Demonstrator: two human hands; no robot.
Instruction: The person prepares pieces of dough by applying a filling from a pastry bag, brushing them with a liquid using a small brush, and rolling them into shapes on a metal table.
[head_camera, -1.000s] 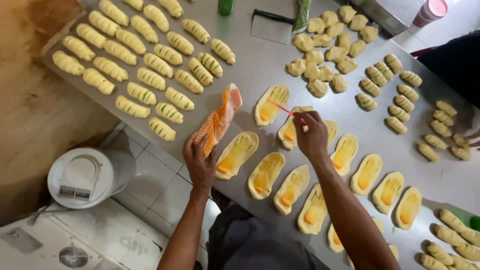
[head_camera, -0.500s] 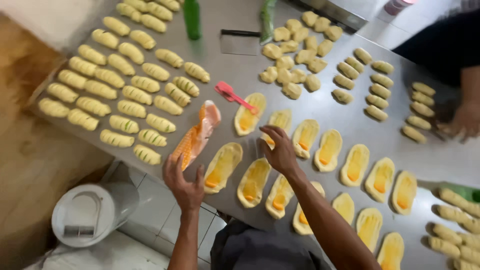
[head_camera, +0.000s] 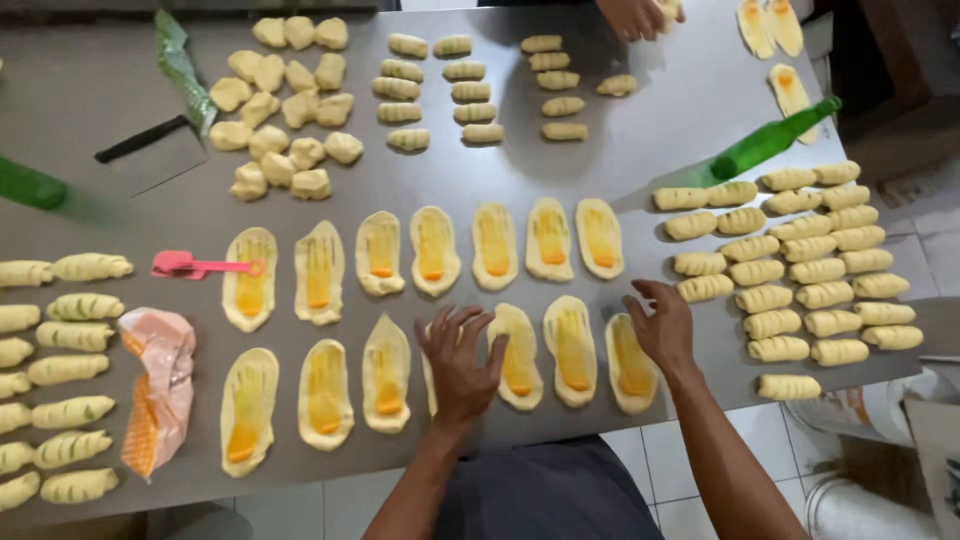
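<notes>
My left hand (head_camera: 460, 362) lies spread over a flattened oval dough piece in the near row, covering most of it. My right hand (head_camera: 660, 326) hovers with fingers apart over the rightmost near-row dough piece (head_camera: 630, 364), which carries orange filling. Neither hand holds anything. Two rows of flattened dough ovals (head_camera: 495, 245) with orange filling run across the steel table (head_camera: 560, 170). An orange piping bag (head_camera: 155, 385) lies at the left, and a pink spatula (head_camera: 195, 265) rests on a far-row dough piece (head_camera: 250, 285).
Rolled finished pieces (head_camera: 800, 265) fill the right side and more lie at the left edge (head_camera: 70, 380). Dough lumps (head_camera: 280, 130), a bench scraper (head_camera: 150, 150), green bottles (head_camera: 765, 145) (head_camera: 30, 185) and another person's hand (head_camera: 640, 15) are at the back.
The piping bag and the pink spatula have been let go and lie on the table. Both hands moved to the near-row dough pieces. The camera view has swung round.
</notes>
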